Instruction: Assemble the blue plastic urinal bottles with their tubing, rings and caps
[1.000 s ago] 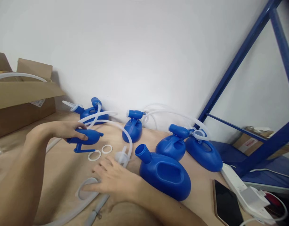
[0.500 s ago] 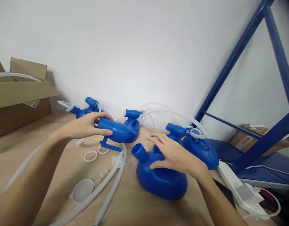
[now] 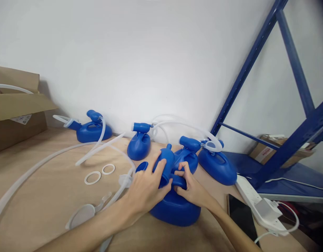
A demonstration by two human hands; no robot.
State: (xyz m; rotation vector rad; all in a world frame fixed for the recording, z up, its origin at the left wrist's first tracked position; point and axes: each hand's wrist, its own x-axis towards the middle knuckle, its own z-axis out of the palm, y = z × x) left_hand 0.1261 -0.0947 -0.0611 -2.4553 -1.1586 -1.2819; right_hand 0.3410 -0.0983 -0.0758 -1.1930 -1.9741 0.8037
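Two-handed hold above a jug, seen from my own head. My left hand (image 3: 145, 187) has its fingers closed around a blue cup (image 3: 167, 159), thumb on the near side, fingers across its left wall; the round body probably suits such a wrap. The cup is tilted, with its narrow nozzle pointing far and its wide end turned near and down. It sits over the near blue jug (image 3: 176, 211), just right of the jug's mouth (image 3: 142, 166). My right hand (image 3: 193, 189) has its fingers half curled at the jug's handle, thumb below and fingertips above, likely to keep the jug steady; I cannot tell whether they press on it.

To the left on the desk (image 3: 53, 206), two white rings (image 3: 92, 177) lie flat side by side, apart from each other, presumably so that each can be picked up singly. Nearer lies a white lid (image 3: 84, 214), partly behind my left forearm, beside clear tubing (image 3: 32, 170). Four other blue jugs (image 3: 138, 147) stand toward the far wall, each topped with a blue piece, perhaps kept there to leave the near space free for my hands.
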